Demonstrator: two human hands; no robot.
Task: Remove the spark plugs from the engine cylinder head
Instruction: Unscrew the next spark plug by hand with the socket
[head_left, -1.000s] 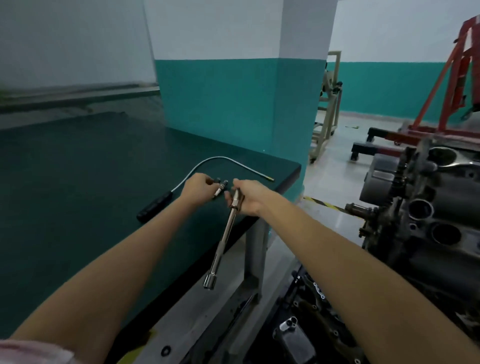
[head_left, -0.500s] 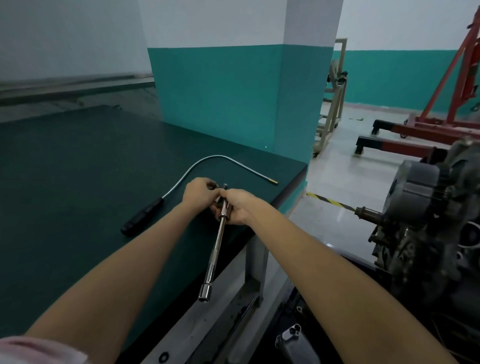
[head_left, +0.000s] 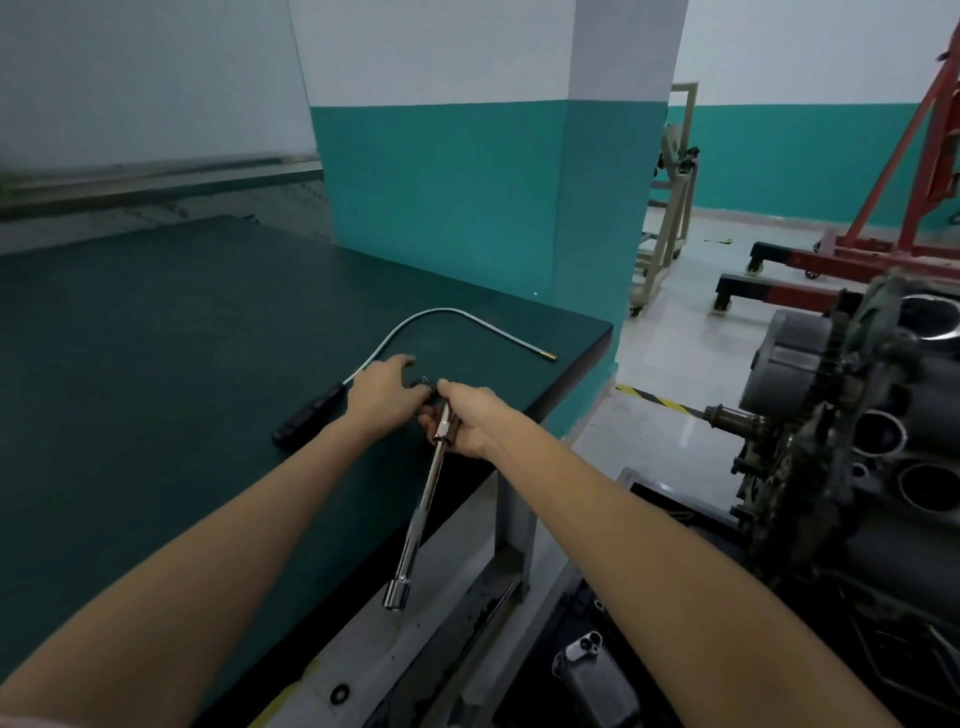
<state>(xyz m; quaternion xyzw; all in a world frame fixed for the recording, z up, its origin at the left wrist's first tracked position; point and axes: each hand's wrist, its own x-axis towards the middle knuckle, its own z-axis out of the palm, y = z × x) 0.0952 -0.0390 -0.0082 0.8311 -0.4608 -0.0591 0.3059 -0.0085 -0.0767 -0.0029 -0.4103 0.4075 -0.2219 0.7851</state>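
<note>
**Hands meeting over the bench edge, wrench in the right grasp**

Since the earlier frame, both hands have shifted slightly along the bench and the engine has come further into view at right; the left hand (head_left: 385, 396), previously curled against the right, now shows its fingers spread and lowered onto the green bench top (head_left: 156, 364); whether it holds anything cannot be told. Right hand (head_left: 464, 419) is closed around the upper end of the long chrome socket wrench (head_left: 423, 512); the shaft slopes down from the grip, its socket end hanging past the bench edge. Between the two hands a small dark item is partly hidden; it cannot be identified as a spark plug. Just beyond the left hand lies the flexible pick-up tool (head_left: 447, 317), its black handle beside the left wrist, its brass tip far from the grip near the bench corner. Engine cylinder head (head_left: 872, 457) stands well to the right of the grip, apart from both hands; no legible writing or brand appears anywhere.
</note>
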